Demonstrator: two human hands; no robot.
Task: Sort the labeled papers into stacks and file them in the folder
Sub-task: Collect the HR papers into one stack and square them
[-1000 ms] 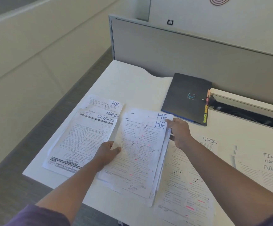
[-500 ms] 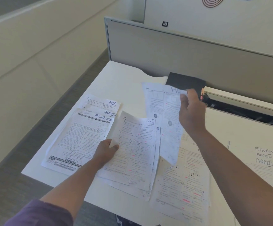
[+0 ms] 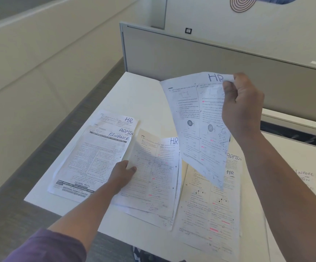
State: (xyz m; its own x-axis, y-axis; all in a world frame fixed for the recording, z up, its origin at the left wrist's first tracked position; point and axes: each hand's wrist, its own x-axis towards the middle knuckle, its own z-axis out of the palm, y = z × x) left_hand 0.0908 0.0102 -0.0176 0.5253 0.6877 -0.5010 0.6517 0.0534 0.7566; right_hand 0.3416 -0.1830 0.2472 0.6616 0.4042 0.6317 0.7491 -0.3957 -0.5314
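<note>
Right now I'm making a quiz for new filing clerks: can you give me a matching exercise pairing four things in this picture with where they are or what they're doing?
Things:
1. White printed sheet marked HR at its top
2. Left hand
3. White form marked FINANCE
4. Right hand

States:
A. Lies top of the left pile
B. Pinches a sheet's top corner
C. Hangs in the air above the desk
D. Rests on the middle pile

Pairs: 1-C, 2-D, 3-A, 4-B

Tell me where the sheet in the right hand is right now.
In the head view, the HR sheet hangs in the air right of centre, pinched at its top corner by the right hand, above the HR stack that the left hand presses.
</note>
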